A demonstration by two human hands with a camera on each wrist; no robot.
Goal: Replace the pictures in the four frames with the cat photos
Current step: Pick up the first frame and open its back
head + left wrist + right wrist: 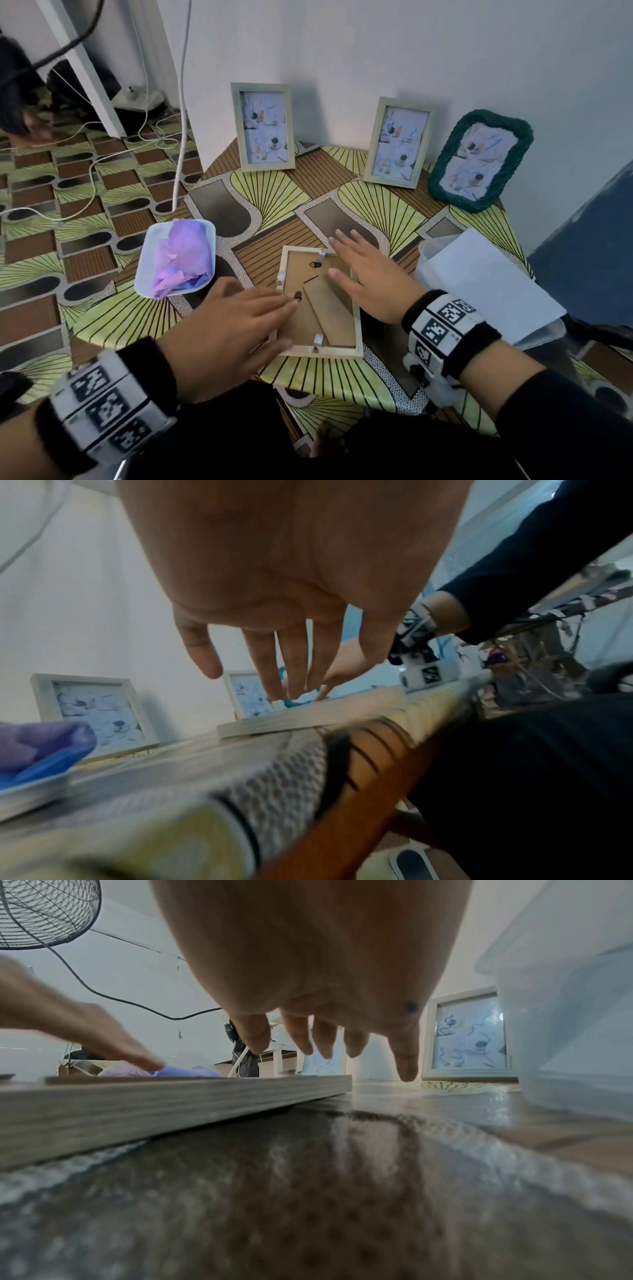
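Note:
A pale wooden frame [357,329] lies face down on the patterned table [267,192], its brown backing board [308,318] and metal tabs showing. My left hand [239,318] reaches flat over the frame's left edge, fingers straight. My right hand [363,274] hovers flat over its right side, holding nothing. Two pale frames [263,126] [397,142] and a green woven frame [479,159] stand against the wall with abstract prints. In the right wrist view the lying frame [171,1099] is low at left, fingers [405,1056] spread above the table.
A white tray [145,263] with crumpled purple paper [185,260] sits left of the lying frame. A clear plastic box [428,260] with white sheets [489,284] stands at the right. White cables [181,102] run over the floor at left. A blue surface [589,246] borders the table's right.

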